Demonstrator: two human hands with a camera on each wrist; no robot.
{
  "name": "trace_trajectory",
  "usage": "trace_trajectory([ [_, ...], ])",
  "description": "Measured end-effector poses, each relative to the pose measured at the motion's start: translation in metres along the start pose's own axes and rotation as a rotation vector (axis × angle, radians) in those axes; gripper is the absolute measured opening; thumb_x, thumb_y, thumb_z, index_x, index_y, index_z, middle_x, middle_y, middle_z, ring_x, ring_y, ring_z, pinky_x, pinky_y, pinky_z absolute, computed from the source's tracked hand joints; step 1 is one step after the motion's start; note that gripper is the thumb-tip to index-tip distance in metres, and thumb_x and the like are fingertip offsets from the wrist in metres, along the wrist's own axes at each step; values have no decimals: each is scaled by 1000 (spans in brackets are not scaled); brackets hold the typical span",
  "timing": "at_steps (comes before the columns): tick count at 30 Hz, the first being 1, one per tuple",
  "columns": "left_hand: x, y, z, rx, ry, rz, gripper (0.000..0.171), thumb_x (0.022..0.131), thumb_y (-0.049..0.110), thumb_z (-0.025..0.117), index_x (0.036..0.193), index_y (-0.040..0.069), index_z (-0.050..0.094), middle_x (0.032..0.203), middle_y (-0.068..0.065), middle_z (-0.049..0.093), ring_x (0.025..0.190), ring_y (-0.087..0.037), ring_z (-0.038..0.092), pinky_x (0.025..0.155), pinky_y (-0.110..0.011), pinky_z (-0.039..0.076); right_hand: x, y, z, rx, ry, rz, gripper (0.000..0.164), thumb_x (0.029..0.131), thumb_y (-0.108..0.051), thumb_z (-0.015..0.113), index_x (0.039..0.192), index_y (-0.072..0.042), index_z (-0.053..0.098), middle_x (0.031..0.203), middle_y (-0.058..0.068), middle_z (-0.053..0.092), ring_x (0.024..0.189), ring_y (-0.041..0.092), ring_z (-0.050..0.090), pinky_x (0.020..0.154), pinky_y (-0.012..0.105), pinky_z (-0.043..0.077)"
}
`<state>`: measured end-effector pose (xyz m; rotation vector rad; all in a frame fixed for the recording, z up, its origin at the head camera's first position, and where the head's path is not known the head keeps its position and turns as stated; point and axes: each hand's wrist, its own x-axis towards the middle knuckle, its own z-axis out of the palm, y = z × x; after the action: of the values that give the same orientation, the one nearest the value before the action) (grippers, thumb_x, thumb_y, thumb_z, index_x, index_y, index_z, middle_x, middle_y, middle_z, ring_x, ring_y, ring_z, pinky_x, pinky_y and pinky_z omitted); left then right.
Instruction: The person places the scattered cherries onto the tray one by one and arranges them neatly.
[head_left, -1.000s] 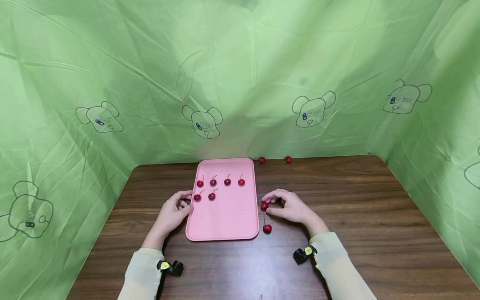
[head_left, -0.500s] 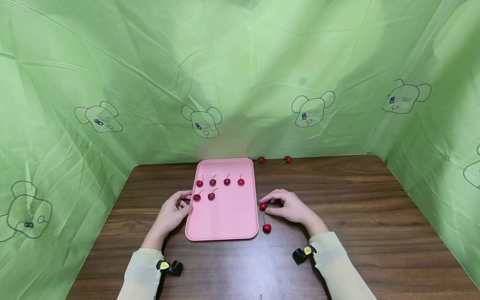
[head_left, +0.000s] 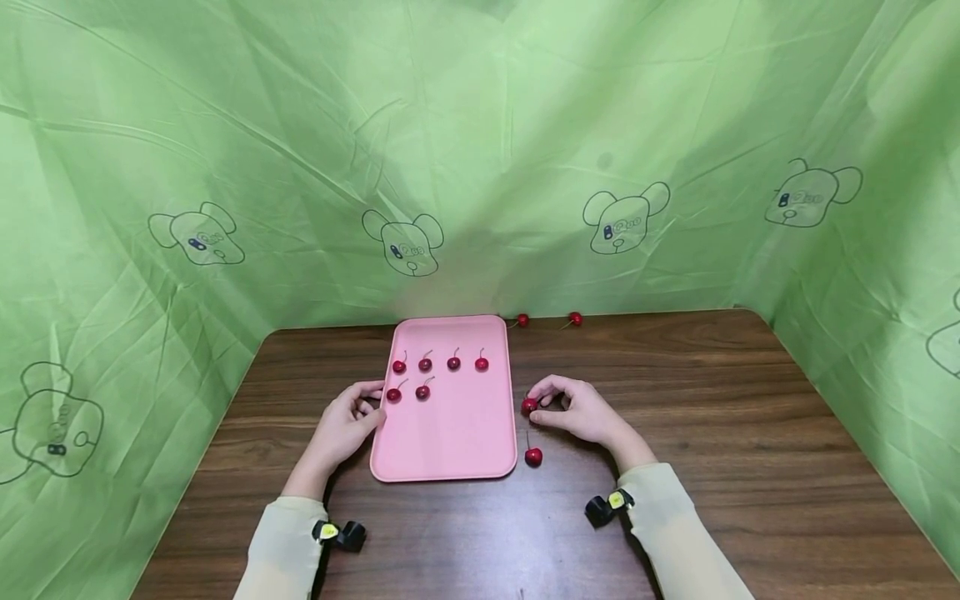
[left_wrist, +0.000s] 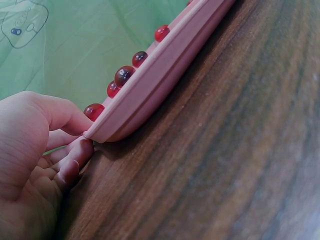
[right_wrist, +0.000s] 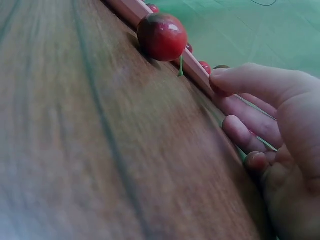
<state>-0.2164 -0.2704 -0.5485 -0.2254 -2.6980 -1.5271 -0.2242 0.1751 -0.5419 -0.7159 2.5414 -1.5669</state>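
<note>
Pinching one cherry (head_left: 528,407), just right of the pink tray (head_left: 457,442): right hand (head_left: 576,412), fingers and thumb on its sides. Left hand (head_left: 348,423): fingers pinching the tray's left rim. Cherry presumably light, smooth, slippery, easily bruised; best held gently at mid-body.

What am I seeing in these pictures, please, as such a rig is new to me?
There is no robot: the bare left hand and right hand belong to one person. The wide views come from a head camera looking down; the close ones from wrist cameras. On the wood-grain table lies a pink tray with six stemmed cherries, four in the back row, two in front. The left hand holds the tray's left edge, while a seventh cherry is in the right hand's grip, between thumb and finger. One loose cherry lies beside the tray's near right corner, and two far cherries lie at the table's back edge.
</note>
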Motion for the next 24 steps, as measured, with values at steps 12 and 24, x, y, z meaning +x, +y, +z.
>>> trace_trajectory([
  [12,-1,-1,0,-9,4,-1,45,97,1,75,141,5,69,121,-14,72,88,-18,63,73,-22,49,3,0,-1,53,30,22,28,91,-13,89,118,-15,80,101,1,80,93,16,72,74,28,50],
  [24,-2,1,0,-10,-1,-6,46,97,2,75,142,5,68,121,-13,72,89,-18,63,74,-22,49,8,-18,0,211,72,136,28,92,-7,87,118,-8,76,102,14,76,78,25,69,55,32,54],
])
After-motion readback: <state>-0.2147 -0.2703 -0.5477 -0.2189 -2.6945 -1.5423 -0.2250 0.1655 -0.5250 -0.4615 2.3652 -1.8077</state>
